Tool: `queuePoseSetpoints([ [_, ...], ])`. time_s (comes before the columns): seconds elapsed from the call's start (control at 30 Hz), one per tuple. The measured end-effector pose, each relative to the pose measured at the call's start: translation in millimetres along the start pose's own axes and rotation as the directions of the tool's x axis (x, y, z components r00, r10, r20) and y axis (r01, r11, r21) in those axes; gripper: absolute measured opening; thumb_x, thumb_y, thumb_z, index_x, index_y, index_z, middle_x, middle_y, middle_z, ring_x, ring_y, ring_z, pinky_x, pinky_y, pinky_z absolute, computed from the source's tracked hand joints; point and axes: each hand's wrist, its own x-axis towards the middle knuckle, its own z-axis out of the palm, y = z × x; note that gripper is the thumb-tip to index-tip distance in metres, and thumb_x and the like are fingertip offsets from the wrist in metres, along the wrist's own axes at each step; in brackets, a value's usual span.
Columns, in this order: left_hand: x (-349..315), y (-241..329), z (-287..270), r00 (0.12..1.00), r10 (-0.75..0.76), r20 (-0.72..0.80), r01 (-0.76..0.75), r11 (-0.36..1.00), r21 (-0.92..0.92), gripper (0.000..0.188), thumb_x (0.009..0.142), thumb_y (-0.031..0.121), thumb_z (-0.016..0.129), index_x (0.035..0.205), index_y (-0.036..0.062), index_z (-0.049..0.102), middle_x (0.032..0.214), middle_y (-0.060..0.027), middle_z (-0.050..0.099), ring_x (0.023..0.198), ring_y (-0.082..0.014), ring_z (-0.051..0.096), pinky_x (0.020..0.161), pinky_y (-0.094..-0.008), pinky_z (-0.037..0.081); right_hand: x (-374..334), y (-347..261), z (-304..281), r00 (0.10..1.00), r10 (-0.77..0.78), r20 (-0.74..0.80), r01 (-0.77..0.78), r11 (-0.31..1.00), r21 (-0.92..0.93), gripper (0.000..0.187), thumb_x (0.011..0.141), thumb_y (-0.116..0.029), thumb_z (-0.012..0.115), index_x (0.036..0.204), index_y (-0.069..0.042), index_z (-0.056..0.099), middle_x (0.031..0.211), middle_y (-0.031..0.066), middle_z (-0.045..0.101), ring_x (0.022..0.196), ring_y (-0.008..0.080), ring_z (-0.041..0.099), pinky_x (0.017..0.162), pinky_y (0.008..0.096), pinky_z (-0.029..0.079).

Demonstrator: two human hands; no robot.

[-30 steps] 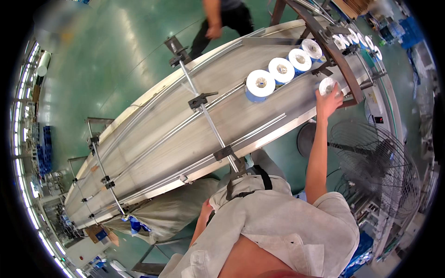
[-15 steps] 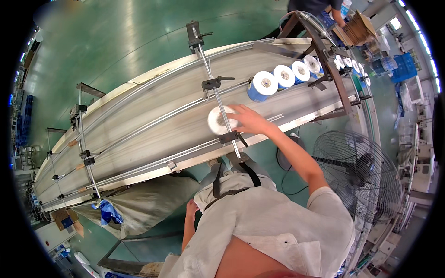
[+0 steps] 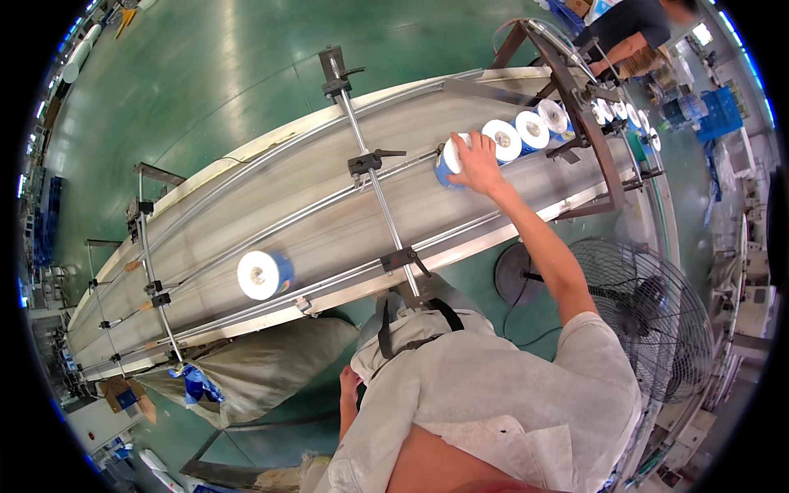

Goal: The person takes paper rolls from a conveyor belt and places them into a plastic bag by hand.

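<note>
My right hand (image 3: 478, 164) is closed over the top of a white roll in a blue wrapper (image 3: 445, 168) that stands on the conveyor belt (image 3: 329, 214). Its fingers spread across the white end, and the thumb side is hidden. Further right along the belt, a line of similar rolls (image 3: 501, 140) stands close to the held one. A single roll (image 3: 259, 274) is well to the left, near the belt's front rail. My left hand (image 3: 350, 384) hangs low at my hip, away from the belt; its fingers are mostly hidden.
Metal crossbars with black clamps (image 3: 367, 164) span the belt. A dark steel frame (image 3: 588, 123) stands over its right end. At my right is a large wire-caged fan (image 3: 641, 312). A draped cloth (image 3: 271, 361) hangs below the belt. Another person (image 3: 625, 41) works at the far right.
My right hand has left one roll and moved right and away to the nearest roll of the line. The released roll is now further left on the belt. The other person has shifted right.
</note>
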Motion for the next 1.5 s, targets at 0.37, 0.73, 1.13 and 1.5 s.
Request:
queuePoseSetpoints([
  [0.37, 19.1, 10.9, 40.7, 0.997, 0.071, -0.024, -0.074, 0.987, -0.146, 0.026, 0.096, 0.021, 0.061, 0.113, 0.0029, 0.068, 0.097, -0.0034, 0.069, 0.087, -0.0126, 0.064, 0.075, -0.0295, 0.051, 5.8, 11.1, -12.1, 0.995, -0.093, 0.045, 0.093, 0.996, 0.013, 0.088, 0.063, -0.045, 0.085, 0.133, -0.004, 0.05, 0.121, 0.0252, 0.048, 0.118, 0.0422, 0.046, 0.105, 0.0538, 0.035],
  [0.73, 45.5, 13.1, 48.0, 0.997, 0.032, 0.077, -0.035, 0.999, 0.033, 0.028, 0.099, 0.024, 0.058, 0.115, 0.0033, 0.067, 0.105, -0.0063, 0.071, 0.093, -0.0152, 0.066, 0.081, -0.0312, 0.051, -8.0, 13.7, -10.7, 0.987, -0.104, 0.121, 0.082, 0.981, 0.176, 0.087, 0.081, -0.04, 0.076, 0.152, -0.006, 0.037, 0.157, 0.0275, 0.032, 0.148, 0.0416, 0.028, 0.122, 0.051, 0.023],
  [1.13, 36.3, 49.3, 32.9, 0.993, 0.112, -0.022, -0.114, 0.99, -0.082, 0.028, 0.102, 0.032, 0.053, 0.115, 0.0104, 0.065, 0.108, -0.0057, 0.073, 0.095, -0.0152, 0.068, 0.076, -0.0279, 0.051, -5.3, 11.0, 13.4, 0.998, -0.042, -0.039, 0.044, 0.997, 0.058, 0.096, 0.068, -0.043, 0.082, 0.149, -0.011, 0.042, 0.136, 0.0315, 0.042, 0.132, 0.0478, 0.037, 0.119, 0.0592, 0.02],
  [1.5, 43.3, -20.2, 44.3, 0.993, 0.019, -0.114, -0.034, 0.992, -0.124, 0.035, 0.096, 0.025, 0.06, 0.121, 0.0032, 0.068, 0.109, -0.0092, 0.071, 0.093, -0.0211, 0.069, 0.083, -0.0375, 0.056, -1.0, 50.8, 48.8, 0.979, -0.205, -0.012, 0.204, 0.962, 0.181, 0.093, 0.074, -0.041, 0.078, 0.153, -0.011, 0.038, 0.154, 0.0177, 0.042, 0.146, 0.0463, 0.026, 0.123, 0.0549, 0.016],
])
